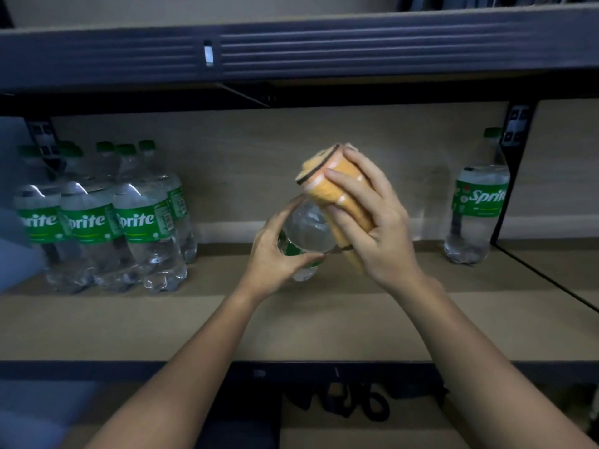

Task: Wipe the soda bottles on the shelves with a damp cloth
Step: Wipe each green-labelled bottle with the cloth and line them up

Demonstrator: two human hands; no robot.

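Note:
My left hand [275,254] grips a clear Sprite bottle [308,231] around its green label, holding it tilted above the middle of the wooden shelf [291,325]. An orange cloth [337,192] is wrapped over the bottle's upper part, and my right hand [376,215] grips that cloth around the neck. The cap is hidden under the cloth. A group of several Sprite bottles [97,218] stands at the shelf's left. One lone Sprite bottle [476,202] stands at the right by the upright.
A dark metal shelf beam [291,56] runs overhead. A black upright bracket [515,124] stands at the back right. The shelf's dark front edge [291,367] crosses below my forearms, with dark shapes on a lower level beneath it.

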